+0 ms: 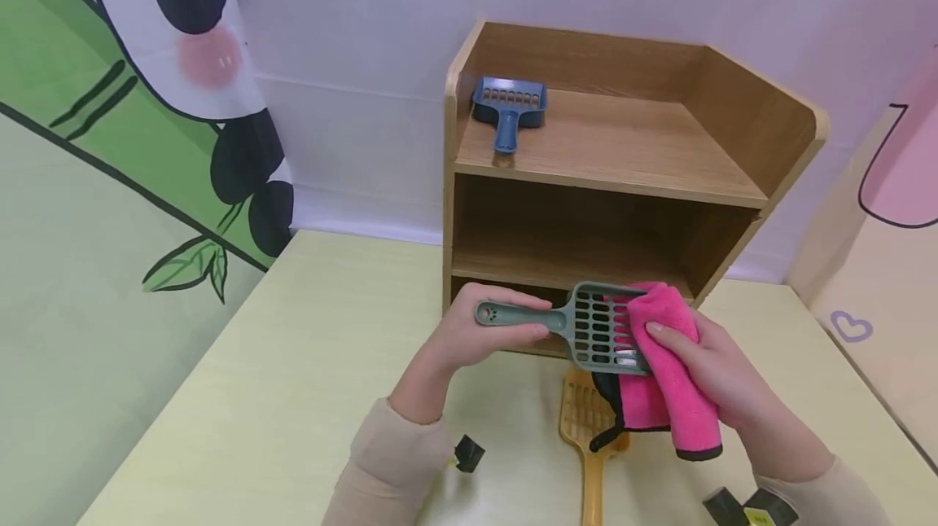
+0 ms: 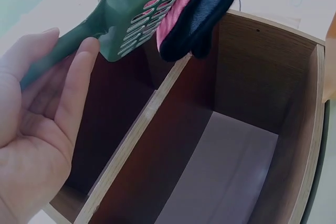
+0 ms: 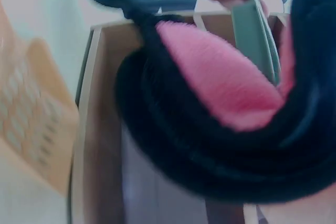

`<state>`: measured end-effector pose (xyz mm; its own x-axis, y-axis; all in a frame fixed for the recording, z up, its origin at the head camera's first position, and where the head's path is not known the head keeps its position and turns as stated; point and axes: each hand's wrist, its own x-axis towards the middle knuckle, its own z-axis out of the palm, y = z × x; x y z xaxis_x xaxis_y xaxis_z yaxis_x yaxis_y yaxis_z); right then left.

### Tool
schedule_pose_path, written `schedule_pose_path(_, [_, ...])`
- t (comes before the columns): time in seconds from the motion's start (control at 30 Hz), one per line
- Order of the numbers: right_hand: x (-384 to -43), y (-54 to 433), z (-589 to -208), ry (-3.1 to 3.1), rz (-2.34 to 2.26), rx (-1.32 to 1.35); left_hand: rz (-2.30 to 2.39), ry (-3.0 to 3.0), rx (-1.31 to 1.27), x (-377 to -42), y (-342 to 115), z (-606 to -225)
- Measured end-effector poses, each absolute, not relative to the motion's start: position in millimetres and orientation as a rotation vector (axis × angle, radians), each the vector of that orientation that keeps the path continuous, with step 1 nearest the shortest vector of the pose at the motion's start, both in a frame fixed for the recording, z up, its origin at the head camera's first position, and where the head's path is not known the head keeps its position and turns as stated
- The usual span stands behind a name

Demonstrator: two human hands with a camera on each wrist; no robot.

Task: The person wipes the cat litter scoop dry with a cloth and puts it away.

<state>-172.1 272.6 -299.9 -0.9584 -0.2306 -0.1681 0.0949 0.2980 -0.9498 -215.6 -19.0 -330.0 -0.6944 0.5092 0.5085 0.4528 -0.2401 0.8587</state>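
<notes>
My left hand (image 1: 469,332) pinches the handle of a grey-green slotted litter scoop (image 1: 572,324), with the thumb and fingers on either side. The scoop is held sideways above the table, in front of a wooden shelf. A bright pink cloth (image 1: 687,397) with black edging is in my right hand (image 1: 721,367), thumb on top. It is folded around the far end of the scoop head. In the left wrist view the cloth (image 2: 194,19) shows a dark underside against the slats of the scoop (image 2: 116,22). The right wrist view shows the cloth (image 3: 220,77) bunched around the scoop's edge.
The wooden shelf unit (image 1: 608,190) stands at the back of the pale table (image 1: 293,396). On its top board sits a blue scoop (image 1: 508,115). An orange-yellow slotted scoop (image 1: 594,453) lies on the table below my hands. Black wrist devices (image 1: 469,454) show beside both sleeves.
</notes>
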Motion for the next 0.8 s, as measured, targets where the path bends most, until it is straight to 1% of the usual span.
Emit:
schedule_pose_path(0.2, [-181.2, 283.8, -287.0, 2.437, -1.569, -0.38, 2.155, 1.828, 1.283, -214.3, -16.3, -329.3])
schedule_pose_path(0.33, [-190.7, 287.5, -279.7, 2.489, -1.39, -0.592, 2.138, 1.848, 1.304, -212.8, -14.7, -328.6])
schedule_pose_path(0.57, [-199.6, 279.0, -268.9, 2.585, -1.03, -0.899, 2.105, 1.718, 1.302, -209.6, -8.0, -329.7])
schedule_pose_path(0.8, [-201.3, 261.1, -267.9, 2.601, -0.779, -1.005, 2.048, 1.691, 1.26, -207.2, -3.5, -329.9])
